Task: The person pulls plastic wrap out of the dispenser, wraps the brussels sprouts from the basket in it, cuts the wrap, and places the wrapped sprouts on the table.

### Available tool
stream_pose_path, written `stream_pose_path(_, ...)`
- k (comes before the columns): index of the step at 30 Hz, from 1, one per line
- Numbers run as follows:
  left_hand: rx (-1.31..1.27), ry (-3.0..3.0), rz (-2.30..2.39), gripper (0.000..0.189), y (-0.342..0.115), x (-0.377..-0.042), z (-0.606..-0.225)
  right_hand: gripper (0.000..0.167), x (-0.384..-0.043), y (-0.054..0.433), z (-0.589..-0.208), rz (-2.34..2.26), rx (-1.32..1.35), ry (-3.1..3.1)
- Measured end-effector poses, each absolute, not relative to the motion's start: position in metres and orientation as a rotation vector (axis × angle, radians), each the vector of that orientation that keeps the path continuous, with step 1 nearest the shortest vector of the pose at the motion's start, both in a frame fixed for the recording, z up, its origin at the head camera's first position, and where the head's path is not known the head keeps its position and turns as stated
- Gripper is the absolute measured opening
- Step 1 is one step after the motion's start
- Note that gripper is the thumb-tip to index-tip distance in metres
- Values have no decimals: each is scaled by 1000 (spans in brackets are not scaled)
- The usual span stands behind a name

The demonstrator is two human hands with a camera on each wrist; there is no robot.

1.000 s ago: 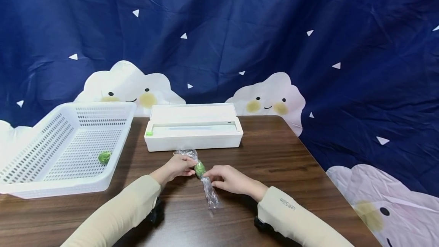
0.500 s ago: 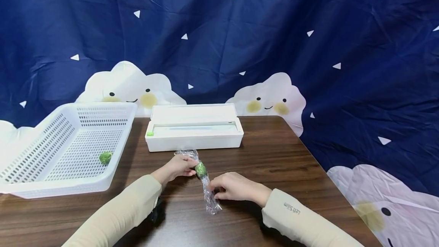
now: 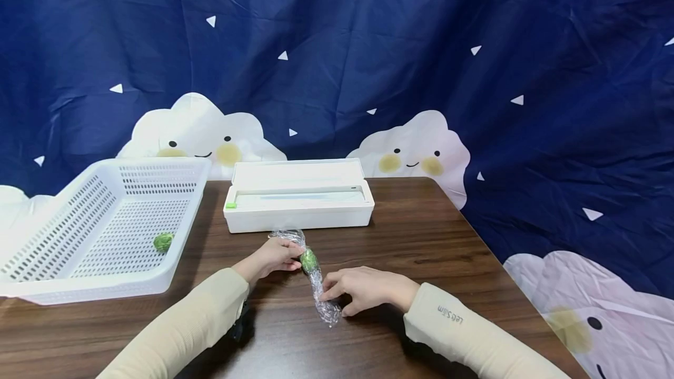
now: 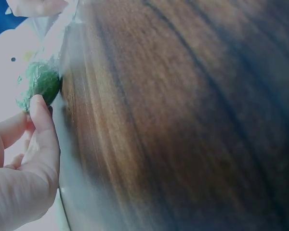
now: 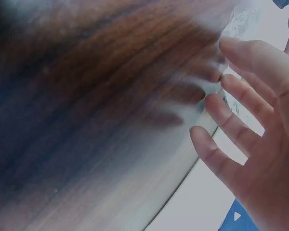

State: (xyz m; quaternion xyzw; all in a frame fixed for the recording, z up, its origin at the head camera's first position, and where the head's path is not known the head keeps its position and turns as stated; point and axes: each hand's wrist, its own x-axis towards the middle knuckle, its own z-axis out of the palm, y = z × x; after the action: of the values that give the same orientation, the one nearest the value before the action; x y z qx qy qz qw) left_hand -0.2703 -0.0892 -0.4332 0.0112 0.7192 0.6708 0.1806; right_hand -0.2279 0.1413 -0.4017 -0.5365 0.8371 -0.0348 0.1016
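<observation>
A small round green vegetable (image 3: 309, 261), which looks like a Brussels sprout, is wrapped in clear plastic film. The film trails off in a twisted tail at both ends. My left hand (image 3: 272, 255) pinches the bundle at its far end between thumb and fingers; the left wrist view has the thumb against the green vegetable (image 4: 47, 82). Beside the near film tail (image 3: 329, 311) is my right hand (image 3: 363, 288), its fingertips right at the film. In the right wrist view the fingers of the right hand (image 5: 265, 130) are spread and apart from the thumb.
Behind the hands stands a white film dispenser box (image 3: 300, 218) with its lid up and a green slider at the left. A white perforated basket (image 3: 110, 281) on the left holds another green vegetable (image 3: 163, 243). A cloud-patterned blue curtain (image 3: 337, 63) hangs behind the wooden table (image 3: 432, 238).
My right hand has left the green vegetable and moved slightly toward me and right, along the film tail, its fingers opening. The left hand keeps its grip in place.
</observation>
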Motion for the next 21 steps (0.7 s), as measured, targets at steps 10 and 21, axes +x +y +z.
stream_pose_path(10, 12, 2037, 1895, 14, -89, -271, -436, 50, -228, 139, -405, -128, -1726, 2515)
stream_pose_path(21, 6, 2025, 1883, 17, -89, -273, -435, 22, -231, 136, -412, -242, -1829, 2482)
